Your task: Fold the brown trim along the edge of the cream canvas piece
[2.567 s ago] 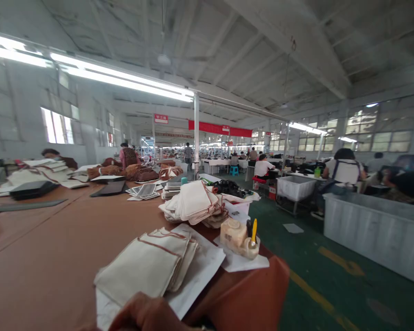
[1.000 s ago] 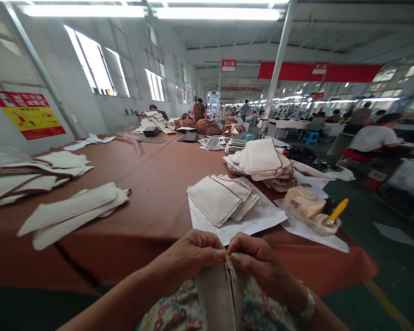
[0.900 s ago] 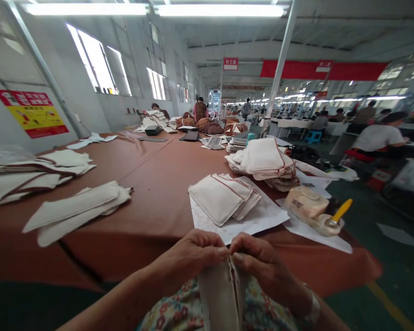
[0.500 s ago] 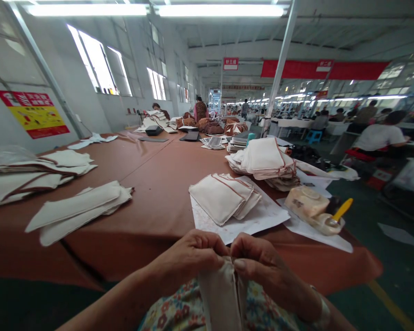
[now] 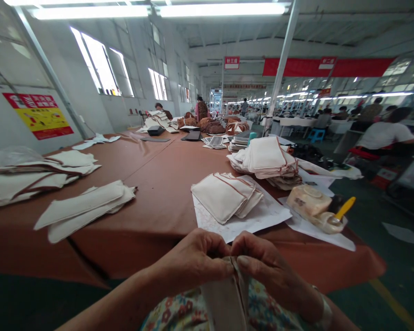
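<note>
table (image 5: pixel 152 184) wearing brown cover | stack of cream pouches (image 5: pixel 226 195) lying on white paper (image 5: pixel 262 216) | taller pouch pile (image 5: pixel 265 158) sitting behind | yellow-handled tool (image 5: pixel 343 209) resting in tub beside cream container (image 5: pixel 307 201) | flat cloth pieces (image 5: pixel 86 209) lying left

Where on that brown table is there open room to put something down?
The brown table lies bare between the long cream strips and the stack of cream pouches on white paper, stretching back. The right edge is crowded: heaped pouches, glue tub.
</note>
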Motion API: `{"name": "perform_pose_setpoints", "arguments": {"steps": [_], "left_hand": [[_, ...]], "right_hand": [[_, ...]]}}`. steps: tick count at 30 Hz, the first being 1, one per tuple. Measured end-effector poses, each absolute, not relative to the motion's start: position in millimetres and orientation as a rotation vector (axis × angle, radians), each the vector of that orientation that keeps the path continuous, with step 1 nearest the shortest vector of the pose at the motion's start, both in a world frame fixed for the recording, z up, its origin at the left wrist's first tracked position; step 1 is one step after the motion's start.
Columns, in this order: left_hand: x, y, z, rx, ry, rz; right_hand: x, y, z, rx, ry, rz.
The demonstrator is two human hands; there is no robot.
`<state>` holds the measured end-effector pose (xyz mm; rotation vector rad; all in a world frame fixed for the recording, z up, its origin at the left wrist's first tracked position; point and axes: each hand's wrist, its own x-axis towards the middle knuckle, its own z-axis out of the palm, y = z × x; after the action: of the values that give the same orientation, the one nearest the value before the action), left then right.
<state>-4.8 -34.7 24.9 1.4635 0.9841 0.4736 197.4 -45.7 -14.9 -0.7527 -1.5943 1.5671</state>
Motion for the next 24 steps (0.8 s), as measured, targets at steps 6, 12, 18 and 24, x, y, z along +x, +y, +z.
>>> {"name": "perform_pose_setpoints", "arguments": {"steps": [6, 12, 18, 24], "left_hand": [[-2, -34, 21, 1.491, 1.029, 0.473], [6, -34, 15, 1.559, 1.104, 0.475], [7, -36, 8, 1.493, 1.055, 0.510], [7, -36, 8, 1.400, 1.075, 0.539]], "right_hand": [[200, -51, -11, -0.833, -1.731, 1.323], [193, -58, -16, -1.081, -1.943, 0.828], [192, -62, -22, -1.028, -2.006, 0.692], [194, -66, -11, -0.945, -1.976, 0.423]]}}
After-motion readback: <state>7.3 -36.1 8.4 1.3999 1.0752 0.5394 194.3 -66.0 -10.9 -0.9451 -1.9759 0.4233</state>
